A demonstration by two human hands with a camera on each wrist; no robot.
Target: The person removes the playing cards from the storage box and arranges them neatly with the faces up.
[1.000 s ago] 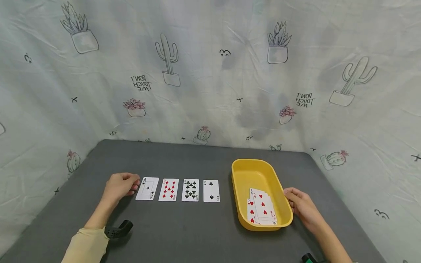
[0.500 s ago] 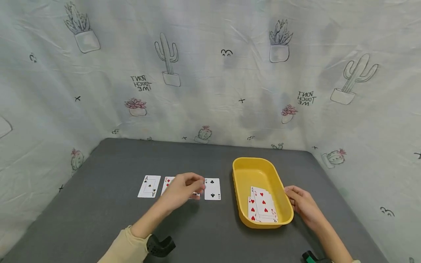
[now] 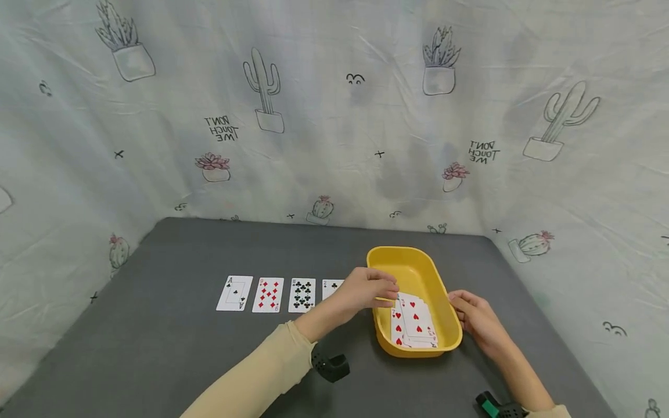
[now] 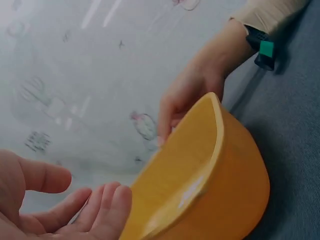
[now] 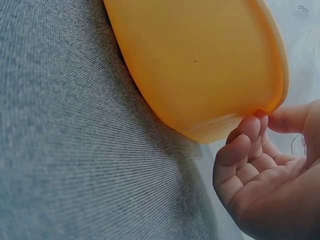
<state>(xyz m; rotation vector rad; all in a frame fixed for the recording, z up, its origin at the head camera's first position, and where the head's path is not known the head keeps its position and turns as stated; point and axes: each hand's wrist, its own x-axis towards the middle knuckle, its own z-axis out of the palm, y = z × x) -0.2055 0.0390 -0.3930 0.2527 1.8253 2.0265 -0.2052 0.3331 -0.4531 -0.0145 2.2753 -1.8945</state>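
A yellow plastic basket (image 3: 384, 342) stands on the right half of the grey table. Its right rim is pinched between thumb and fingers of my right hand (image 3: 483, 325), also visible in the right wrist view. Over the basket's left rim reaches my left hand (image 3: 363, 293), its thumb apart from loosely bent fingers with nothing between them. Just below those fingertips, inside the basket, lie overlapping playing cards (image 3: 417, 322), a three of hearts on top. The left hand and forearm partly cover a two of clubs (image 3: 330, 286) on the table.
Left of the two of clubs, an ace of clubs (image 3: 234, 294), a nine of diamonds (image 3: 268, 295) and another clubs card (image 3: 302, 295) lie face up in a row. A hanging cloth (image 3: 313, 116) with cactus drawings rises behind the table (image 3: 157, 348).
My left hand has swept right from beside the ace of clubs, across the row of cards, to the basket's left rim. My right hand keeps its grip on the basket, which stays in place.
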